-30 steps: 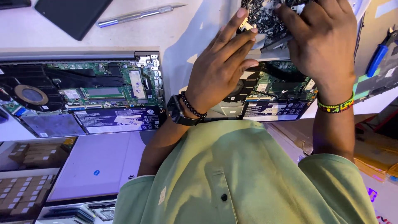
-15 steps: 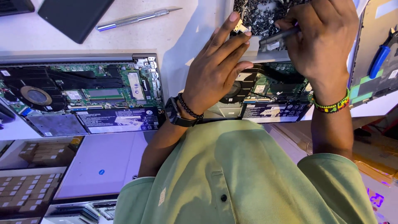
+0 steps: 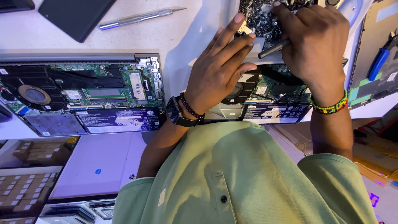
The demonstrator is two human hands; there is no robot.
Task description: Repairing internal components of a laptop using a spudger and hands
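The tray of screws [image 3: 265, 23] sits at the far edge of the opened laptop [image 3: 269, 103]; the left hand [image 3: 219, 76] lies over the laptop, fingers spread, fingertips at the tray, pinching a small metal piece [image 3: 243, 29]; the right hand [image 3: 315, 45] is curled around a dark screwdriver [image 3: 273, 49] just beside the tray; a second opened laptop [image 3: 83, 97] lies well left of it.
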